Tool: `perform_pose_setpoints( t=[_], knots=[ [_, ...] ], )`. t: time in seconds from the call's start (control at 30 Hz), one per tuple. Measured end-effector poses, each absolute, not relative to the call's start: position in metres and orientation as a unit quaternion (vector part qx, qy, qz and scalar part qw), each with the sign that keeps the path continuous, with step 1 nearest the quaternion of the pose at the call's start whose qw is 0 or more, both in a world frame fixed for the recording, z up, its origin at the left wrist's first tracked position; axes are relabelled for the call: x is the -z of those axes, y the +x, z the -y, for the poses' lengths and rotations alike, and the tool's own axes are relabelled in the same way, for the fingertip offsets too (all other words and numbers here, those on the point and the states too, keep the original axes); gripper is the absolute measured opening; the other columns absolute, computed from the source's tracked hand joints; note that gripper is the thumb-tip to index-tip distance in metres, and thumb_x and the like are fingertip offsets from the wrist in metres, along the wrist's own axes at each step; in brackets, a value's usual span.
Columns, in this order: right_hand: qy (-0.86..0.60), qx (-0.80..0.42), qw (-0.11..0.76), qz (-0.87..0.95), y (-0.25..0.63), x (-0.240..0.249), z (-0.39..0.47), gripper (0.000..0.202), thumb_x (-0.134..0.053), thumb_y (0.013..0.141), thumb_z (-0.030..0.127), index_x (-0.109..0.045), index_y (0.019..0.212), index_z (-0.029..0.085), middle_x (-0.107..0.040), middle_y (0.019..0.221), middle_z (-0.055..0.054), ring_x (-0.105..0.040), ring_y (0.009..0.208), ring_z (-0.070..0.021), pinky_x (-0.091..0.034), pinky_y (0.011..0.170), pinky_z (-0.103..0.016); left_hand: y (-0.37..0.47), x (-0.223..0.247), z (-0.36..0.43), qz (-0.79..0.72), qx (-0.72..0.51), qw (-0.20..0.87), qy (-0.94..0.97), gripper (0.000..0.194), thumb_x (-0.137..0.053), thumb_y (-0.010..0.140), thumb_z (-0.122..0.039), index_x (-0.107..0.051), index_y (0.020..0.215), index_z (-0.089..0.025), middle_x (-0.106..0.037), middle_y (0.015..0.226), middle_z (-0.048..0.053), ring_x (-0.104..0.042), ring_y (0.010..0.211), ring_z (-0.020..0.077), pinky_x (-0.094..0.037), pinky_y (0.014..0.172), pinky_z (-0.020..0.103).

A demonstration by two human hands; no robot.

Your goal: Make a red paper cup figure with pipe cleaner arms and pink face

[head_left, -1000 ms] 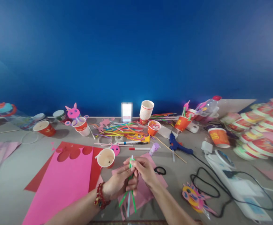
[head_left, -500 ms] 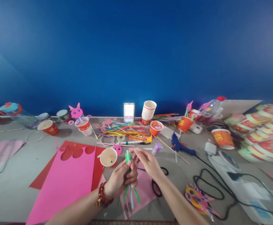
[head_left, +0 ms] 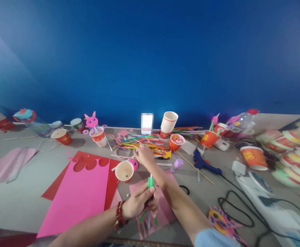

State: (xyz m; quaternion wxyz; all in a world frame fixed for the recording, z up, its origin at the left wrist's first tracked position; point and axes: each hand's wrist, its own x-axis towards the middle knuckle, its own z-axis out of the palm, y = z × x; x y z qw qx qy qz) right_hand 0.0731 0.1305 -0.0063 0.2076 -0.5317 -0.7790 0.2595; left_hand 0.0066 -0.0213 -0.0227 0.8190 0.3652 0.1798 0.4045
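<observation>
My left hand (head_left: 141, 202) is closed around a bundle of green pipe cleaners (head_left: 150, 183) with a thin whitish stick among them. The bundle's top stands above my thumb, and its lower ends spread out below the fist, over a pink sheet (head_left: 165, 216). My right hand (head_left: 145, 157) reaches forward across the table, fingers curled down together beside the pile of coloured pipe cleaners (head_left: 129, 141). Its fingertips cover the place of a small clear ring like a tape roll; what they pinch is hidden. A paper cup (head_left: 124, 171) stands left of my right forearm.
Pink and red sheets (head_left: 88, 192) with cut-outs lie on the left. A blue glue gun (head_left: 204, 163) with a trailing black cord lies on the right near a power strip (head_left: 265, 206). Stacked paper cups (head_left: 169, 121) stand at the back. Black scissors (head_left: 184, 189) are partly covered by my right forearm.
My right hand has left the bundle and moved forward to the small clear ring by the pipe cleaner pile. My left hand still holds the bundle, slightly lower in view. The view has shifted a little left.
</observation>
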Motion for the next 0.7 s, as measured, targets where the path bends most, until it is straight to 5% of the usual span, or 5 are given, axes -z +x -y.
perform_pose_setpoints(
  t=[0.17, 0.23, 0.33, 0.7],
  knots=[
    [-0.524, -0.352, 0.268, 0.728, 0.09, 0.003, -0.137, 0.028, -0.06, 0.098, 0.032, -0.061, 0.121, 0.017, -0.064, 0.121, -0.008, -0.066, 0.1, -0.0221, -0.057, 0.085, -0.042, 0.007, 0.026, 0.02, -0.183, -0.414, 0.811, 0.37, 0.037, -0.058, 0.092, -0.053, -0.052, 0.083, -0.018, -0.036, 0.056, -0.008, -0.036, 0.044, 0.0071, -0.046, 0.047, 0.024],
    [-0.522, -0.401, 0.312, 0.685, 0.098, 0.001, -0.134, 0.027, -0.054, 0.099, 0.038, -0.068, 0.102, 0.014, -0.07, 0.096, -0.004, -0.067, 0.08, -0.018, -0.057, 0.071, -0.033, 0.008, 0.026, 0.019, -0.186, -0.43, 0.801, 0.372, 0.036, -0.058, 0.093, -0.052, -0.052, 0.084, -0.018, -0.036, 0.056, -0.008, -0.036, 0.043, 0.0068, -0.046, 0.047, 0.024],
    [-0.507, -0.475, 0.376, 0.613, 0.112, -0.001, -0.115, 0.046, -0.045, 0.096, 0.05, -0.064, 0.072, 0.016, -0.056, 0.057, 0.002, -0.053, 0.05, -0.0119, -0.045, 0.049, -0.024, 0.008, 0.022, 0.018, -0.196, -0.466, 0.779, 0.371, 0.033, -0.055, 0.095, -0.049, -0.052, 0.084, -0.018, -0.039, 0.057, -0.007, -0.037, 0.044, 0.0069, -0.045, 0.05, 0.024],
    [-0.451, -0.618, 0.433, 0.477, 0.171, -0.031, -0.018, 0.045, -0.066, 0.081, 0.06, -0.056, 0.067, 0.018, -0.046, 0.056, 0.004, -0.039, 0.048, -0.0086, -0.03, 0.045, -0.021, 0.002, -0.021, 0.023, -0.309, -0.614, 0.619, 0.379, 0.027, -0.055, 0.097, -0.041, -0.057, 0.083, -0.019, -0.054, 0.072, -0.002, -0.043, 0.052, 0.0088, -0.041, 0.057, 0.026]
  ],
)
